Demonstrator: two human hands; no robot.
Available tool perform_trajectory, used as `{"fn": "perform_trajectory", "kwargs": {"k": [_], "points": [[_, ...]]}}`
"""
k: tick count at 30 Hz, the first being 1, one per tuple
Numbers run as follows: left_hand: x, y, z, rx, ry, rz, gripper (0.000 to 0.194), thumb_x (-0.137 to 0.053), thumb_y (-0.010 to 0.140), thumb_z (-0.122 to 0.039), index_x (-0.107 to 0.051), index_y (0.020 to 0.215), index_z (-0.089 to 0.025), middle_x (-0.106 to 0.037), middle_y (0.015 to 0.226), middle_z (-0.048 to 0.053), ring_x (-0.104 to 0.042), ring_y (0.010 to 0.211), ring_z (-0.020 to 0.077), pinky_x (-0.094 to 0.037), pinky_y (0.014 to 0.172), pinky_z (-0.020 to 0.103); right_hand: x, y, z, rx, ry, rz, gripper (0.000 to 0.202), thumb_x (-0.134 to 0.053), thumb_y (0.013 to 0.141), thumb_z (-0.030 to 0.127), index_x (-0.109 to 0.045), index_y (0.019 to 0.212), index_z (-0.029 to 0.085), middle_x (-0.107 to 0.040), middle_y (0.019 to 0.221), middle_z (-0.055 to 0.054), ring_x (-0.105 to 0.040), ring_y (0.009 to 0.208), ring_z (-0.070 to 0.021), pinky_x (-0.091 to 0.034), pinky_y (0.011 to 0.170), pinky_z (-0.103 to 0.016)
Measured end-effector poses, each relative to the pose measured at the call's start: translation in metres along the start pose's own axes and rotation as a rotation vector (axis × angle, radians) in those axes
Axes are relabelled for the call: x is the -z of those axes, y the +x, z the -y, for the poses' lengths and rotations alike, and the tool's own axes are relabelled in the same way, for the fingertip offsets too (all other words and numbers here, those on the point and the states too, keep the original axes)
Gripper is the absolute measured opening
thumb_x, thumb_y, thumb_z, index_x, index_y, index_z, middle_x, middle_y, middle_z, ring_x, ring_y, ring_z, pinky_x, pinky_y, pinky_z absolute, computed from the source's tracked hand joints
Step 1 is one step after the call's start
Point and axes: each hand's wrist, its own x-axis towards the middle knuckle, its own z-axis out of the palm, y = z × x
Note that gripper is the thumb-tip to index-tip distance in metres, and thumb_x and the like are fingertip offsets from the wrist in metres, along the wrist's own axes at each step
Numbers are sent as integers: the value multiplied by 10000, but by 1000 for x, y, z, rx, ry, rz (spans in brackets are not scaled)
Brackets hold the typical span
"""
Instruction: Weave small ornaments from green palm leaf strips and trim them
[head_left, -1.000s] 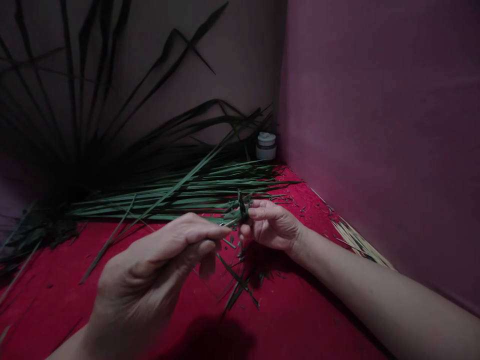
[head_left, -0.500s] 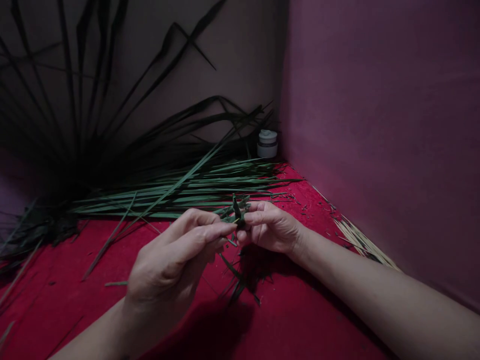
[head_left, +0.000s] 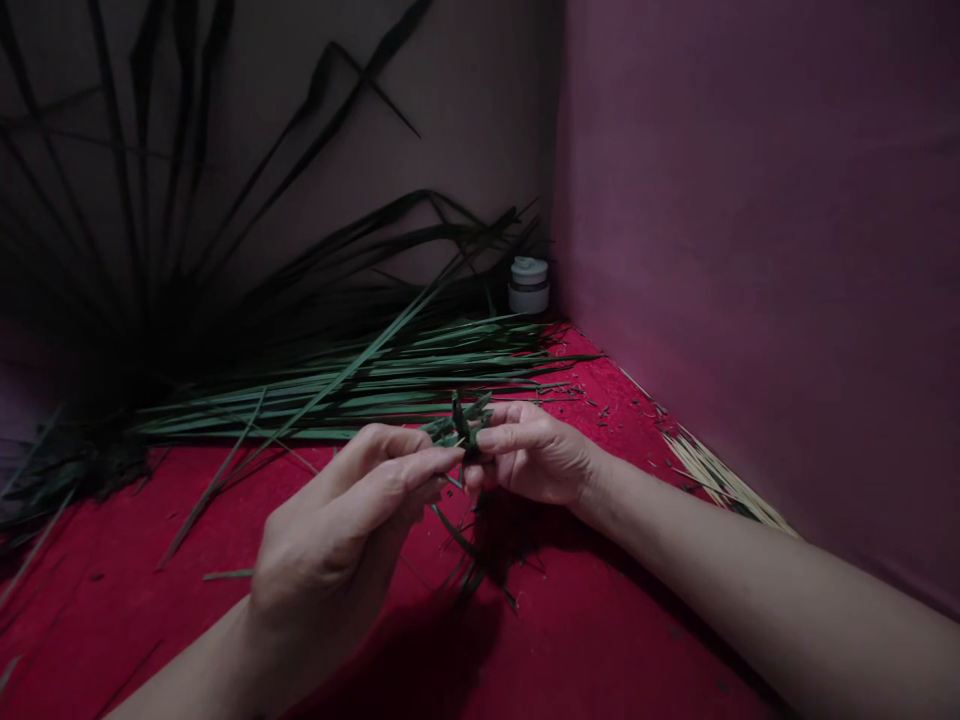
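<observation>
Between my two hands is a small piece of folded green leaf strips [head_left: 459, 424], its pointed ends sticking up. My left hand [head_left: 352, 510] pinches its left side between thumb and fingers; a tiny pale tip, perhaps a stick end, shows by the thumb. My right hand [head_left: 534, 450] grips the right side, thumb on top and fingers curled behind. The fingers hide much of the folded piece. Below the hands, dark leaf scraps [head_left: 476, 570] lie on the red cloth [head_left: 585, 640].
Long green leaf strips [head_left: 360, 385] lie in a pile behind the hands. A white lidded jar [head_left: 529, 287] stands by the corner. Pale thin sticks [head_left: 724, 480] lie along the purple wall [head_left: 750, 250] at right. Dark fan-shaped palm leaves [head_left: 172, 200] rise at left.
The whole view has shifted slightly, so the background sits a little further left. Both hands keep their hold on the folded leaf piece, with hardly any change in grip.
</observation>
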Motion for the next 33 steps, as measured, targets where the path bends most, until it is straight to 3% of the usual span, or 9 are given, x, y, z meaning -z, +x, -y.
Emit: {"fn": "perform_trajectory", "kwargs": {"k": [10,25,29,33], "points": [[-2,0,0,-46,93,11,276,-550,805,-149,-717,988,-269,-681,858,53,-637,702,158,-497,577,213,-2,0,0,17,-23,0,205,-746,648,178,-638,806,103,-671,756,-30,-628,574,-121,-499,569,-246],[-3,-1,5,32,-57,32,305,-544,819,-118,-690,1017,-298,-640,881,14,-622,691,116,-483,579,189,-1,1,0,39,-49,10,156,-727,662,171,-650,779,104,-657,726,-20,-635,580,-122,-493,579,-242],[-7,-2,5,179,-184,-31,263,-562,824,-150,-710,967,-314,-643,880,0,-622,698,115,-492,606,200,-4,2,1,76,-82,-15,126,-710,671,177,-652,755,104,-656,717,-30,-615,557,-115,-488,567,-245],[-9,2,6,459,-437,-92,131,-616,804,-231,-721,874,-261,-649,779,-9,-604,580,105,-505,568,217,-6,3,-1,154,-141,-47,124,-690,684,172,-670,790,110,-656,751,-42,-592,570,-111,-486,567,-253]]}}
